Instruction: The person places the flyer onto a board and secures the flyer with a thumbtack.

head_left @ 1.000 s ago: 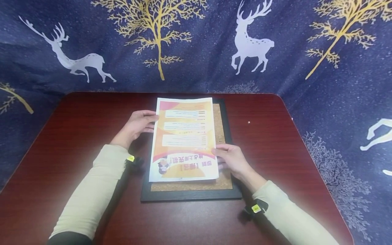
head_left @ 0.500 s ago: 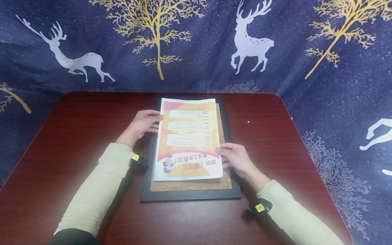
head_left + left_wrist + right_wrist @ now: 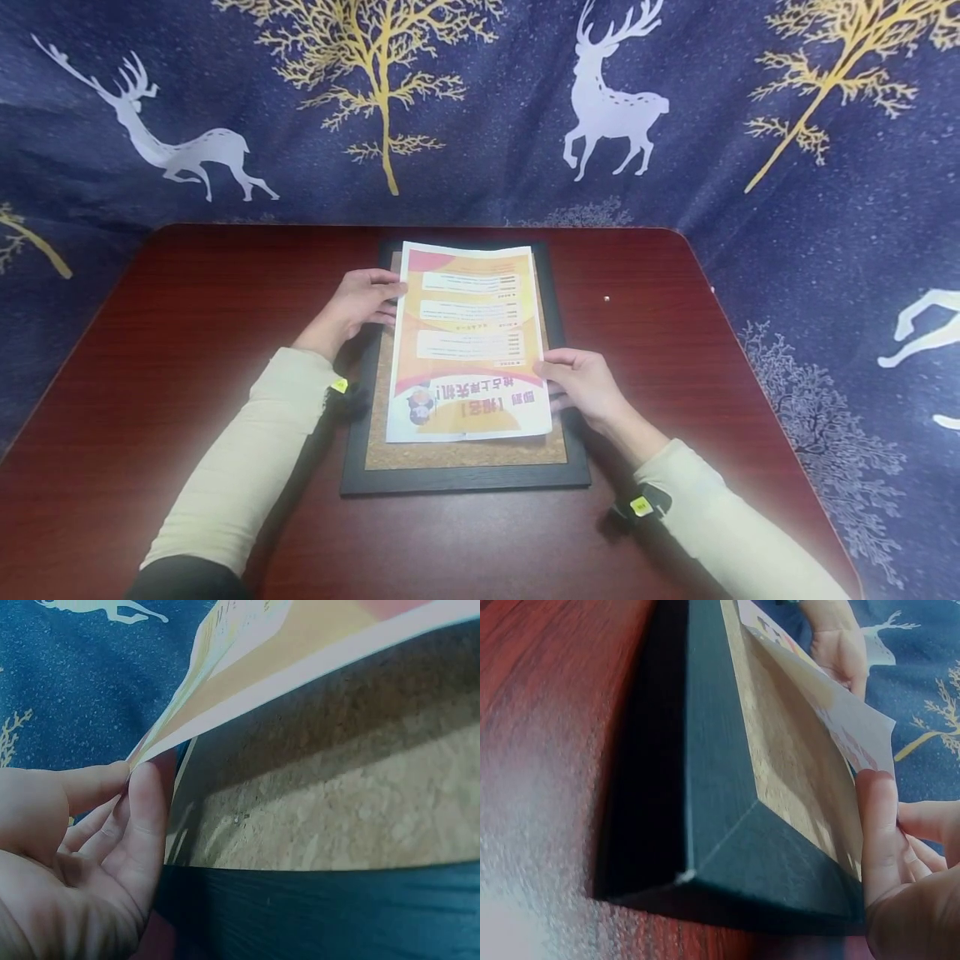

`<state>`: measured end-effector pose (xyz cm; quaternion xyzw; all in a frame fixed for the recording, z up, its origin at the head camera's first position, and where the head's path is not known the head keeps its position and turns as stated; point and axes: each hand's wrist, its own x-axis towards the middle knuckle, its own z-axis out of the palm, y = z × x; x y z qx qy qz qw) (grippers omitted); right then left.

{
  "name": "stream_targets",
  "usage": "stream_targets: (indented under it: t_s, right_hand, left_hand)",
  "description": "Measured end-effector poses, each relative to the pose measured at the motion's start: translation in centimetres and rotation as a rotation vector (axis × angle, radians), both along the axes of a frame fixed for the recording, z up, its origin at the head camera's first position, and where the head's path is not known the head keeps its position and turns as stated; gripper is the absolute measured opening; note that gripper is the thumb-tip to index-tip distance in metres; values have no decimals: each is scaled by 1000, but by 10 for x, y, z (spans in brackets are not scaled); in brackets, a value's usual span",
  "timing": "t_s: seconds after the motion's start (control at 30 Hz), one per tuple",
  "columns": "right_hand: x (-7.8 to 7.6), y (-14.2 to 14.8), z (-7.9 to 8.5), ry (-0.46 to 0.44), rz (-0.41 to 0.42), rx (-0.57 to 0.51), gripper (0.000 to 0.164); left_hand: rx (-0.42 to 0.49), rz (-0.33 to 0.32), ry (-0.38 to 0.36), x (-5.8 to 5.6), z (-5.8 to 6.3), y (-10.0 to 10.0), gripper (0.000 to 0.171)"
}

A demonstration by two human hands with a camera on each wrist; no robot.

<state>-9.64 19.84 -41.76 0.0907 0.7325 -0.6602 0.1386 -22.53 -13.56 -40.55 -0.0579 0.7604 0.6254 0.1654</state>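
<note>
A printed poster sheet (image 3: pixel 468 333), orange and white with text upside down from here, is held over a cork board (image 3: pixel 465 454). My left hand (image 3: pixel 363 302) pinches its left edge between thumb and fingers, as the left wrist view shows the hand (image 3: pixel 97 847) with the sheet raised above the cork (image 3: pixel 337 787). Lower down on the other side, my right hand (image 3: pixel 585 383) pinches the right edge. In the right wrist view a gap shows between the paper (image 3: pixel 847 712) and the cork, and the right fingers (image 3: pixel 879 825) are at the paper's edge.
The board's black frame (image 3: pixel 465 479) lies on a dark red wooden table (image 3: pixel 225 292). A tiny pale speck (image 3: pixel 607 298) sits on the table right of the board. Behind the table hangs a blue cloth (image 3: pixel 480 100) with deer and trees.
Both hands have carried the poster sheet to the right, so more cork shows along its left side and less on its right. The cork board has stayed in place.
</note>
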Motion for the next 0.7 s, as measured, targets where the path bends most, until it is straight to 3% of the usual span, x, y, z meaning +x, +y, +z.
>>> stream_targets:
  t_s: [0.7]
  right_hand:
    - [-7, 4, 1, 31, 62, 75, 32]
  left_hand:
    - [-9, 13, -15, 0, 1, 2, 41]
